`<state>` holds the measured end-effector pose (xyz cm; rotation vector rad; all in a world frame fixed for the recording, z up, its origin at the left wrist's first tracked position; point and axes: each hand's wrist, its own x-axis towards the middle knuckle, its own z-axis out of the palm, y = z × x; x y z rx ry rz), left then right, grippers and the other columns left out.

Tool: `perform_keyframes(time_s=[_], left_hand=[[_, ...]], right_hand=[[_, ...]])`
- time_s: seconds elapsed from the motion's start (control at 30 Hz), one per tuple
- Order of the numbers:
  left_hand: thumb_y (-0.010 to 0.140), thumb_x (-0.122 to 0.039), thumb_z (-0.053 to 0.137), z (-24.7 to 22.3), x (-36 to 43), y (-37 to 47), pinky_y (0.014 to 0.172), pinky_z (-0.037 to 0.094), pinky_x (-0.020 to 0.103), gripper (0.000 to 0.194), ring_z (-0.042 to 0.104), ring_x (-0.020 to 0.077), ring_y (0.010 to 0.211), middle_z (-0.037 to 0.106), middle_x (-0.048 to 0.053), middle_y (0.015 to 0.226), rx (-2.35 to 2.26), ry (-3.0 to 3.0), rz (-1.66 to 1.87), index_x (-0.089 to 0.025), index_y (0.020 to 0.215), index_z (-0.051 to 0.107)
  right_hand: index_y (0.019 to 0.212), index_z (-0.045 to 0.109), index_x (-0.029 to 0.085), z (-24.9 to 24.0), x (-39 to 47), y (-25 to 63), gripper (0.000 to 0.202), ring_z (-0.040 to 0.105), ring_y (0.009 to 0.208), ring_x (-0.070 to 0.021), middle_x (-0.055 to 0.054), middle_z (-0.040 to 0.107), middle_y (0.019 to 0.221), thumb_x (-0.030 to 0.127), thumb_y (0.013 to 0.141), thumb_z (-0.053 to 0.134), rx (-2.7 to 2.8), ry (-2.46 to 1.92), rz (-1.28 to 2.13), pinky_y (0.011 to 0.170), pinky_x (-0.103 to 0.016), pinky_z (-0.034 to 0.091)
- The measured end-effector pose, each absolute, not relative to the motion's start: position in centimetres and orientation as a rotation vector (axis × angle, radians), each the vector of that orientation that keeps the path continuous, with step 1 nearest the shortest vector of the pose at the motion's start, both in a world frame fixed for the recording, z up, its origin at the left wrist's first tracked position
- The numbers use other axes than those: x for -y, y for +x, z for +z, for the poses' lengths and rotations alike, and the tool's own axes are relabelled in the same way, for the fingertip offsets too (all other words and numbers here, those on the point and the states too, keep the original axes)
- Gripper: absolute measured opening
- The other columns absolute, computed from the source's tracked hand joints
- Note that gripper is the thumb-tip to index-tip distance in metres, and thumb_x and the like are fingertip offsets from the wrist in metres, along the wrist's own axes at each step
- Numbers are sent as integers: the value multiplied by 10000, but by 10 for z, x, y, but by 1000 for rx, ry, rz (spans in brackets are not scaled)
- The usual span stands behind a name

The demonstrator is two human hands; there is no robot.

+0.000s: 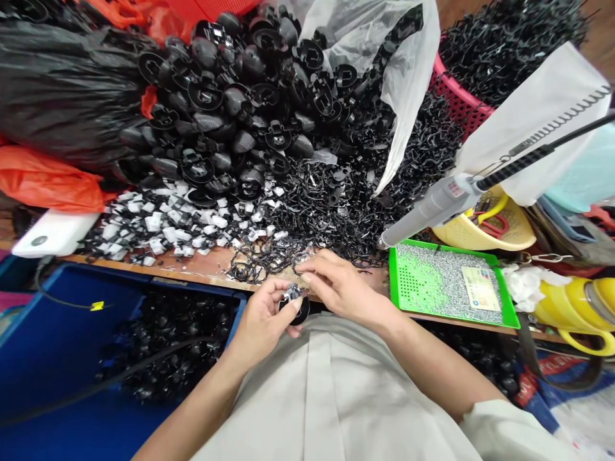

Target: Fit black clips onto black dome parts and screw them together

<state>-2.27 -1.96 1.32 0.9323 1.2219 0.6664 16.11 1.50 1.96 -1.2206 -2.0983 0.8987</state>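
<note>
left hand (266,314) grip pinching round black plastic part (302,312), right hand (340,286) beside it, can't tell its grip, brown wooden worktop (211,261)

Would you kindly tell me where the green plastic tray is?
In the head view, the green plastic tray lies right of centre, between the right hand and the crumpled white bundle, just below the pale-yellow plastic basket.
</note>
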Motion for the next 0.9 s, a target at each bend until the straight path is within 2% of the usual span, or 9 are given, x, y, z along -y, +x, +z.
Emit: perform_keyframes(time_s=[0.23,0.37,0.43,0.5,0.57,0.67,0.77,0.83,0.9], left_hand=[[776,-372,696,7,23,-17,471,555,249,315,598,124,613,639,29,920,-1133,984,644,-196,996,557],[780,-347,698,7,27,-18,486,543,240,285,562,110,614,630,26,920,-1087,953,635,-202,982,558],[783,-333,697,8,28,-19,525,555,250,277,575,115,654,630,32,970,-1078,917,633,-209,985,554],[788,-326,694,9,28,-21,571,576,275,274,594,130,717,624,37,1008,-1083,894,639,-213,992,551],[795,-330,686,12,27,-23,585,585,293,269,609,138,725,626,42,1010,-1085,874,643,-208,991,548],[815,-340,659,16,27,-28,573,580,298,260,631,127,653,640,58,1034,-1073,840,638,-198,994,536],[818,-343,660,19,27,-31,577,578,294,257,651,129,632,649,59,1036,-1083,851,647,-194,973,519],[813,-354,667,19,28,-32,518,555,267,264,637,122,579,656,49,979,-1097,879,637,-192,941,504],[811,-361,669,18,27,-32,463,524,239,271,612,110,537,662,48,956,-1095,884,624,-193,936,498]], right_hand=[[849,592,185,20,-1,158,111,482,634,-104,33,551,710,266,907,545,1813,-1246,1378,569,-208,388],[885,571,189,7,-6,156,142,496,599,-96,43,534,692,298,935,494,1745,-1212,1510,545,-199,395],[967,590,200,1,-14,155,164,531,620,-104,32,554,713,274,958,444,1859,-1234,1412,581,-214,420],[1032,620,217,-3,-25,153,166,572,741,-139,-8,592,818,253,934,490,2142,-1265,1114,671,-254,441],[1022,653,221,-2,-36,151,178,567,885,-197,-59,594,947,284,860,615,2482,-1230,763,760,-310,439],[936,662,184,5,-45,147,256,542,923,-249,-100,571,983,384,781,705,2787,-1154,460,794,-362,434],[917,639,167,10,-48,149,209,536,891,-243,-114,569,978,363,846,633,2825,-1168,354,775,-360,440],[907,630,171,11,-49,156,113,543,851,-226,-106,578,937,258,892,559,2791,-1220,362,751,-345,448],[929,633,182,12,-49,165,138,558,811,-207,-87,588,889,160,904,500,2659,-1326,431,729,-329,458]])
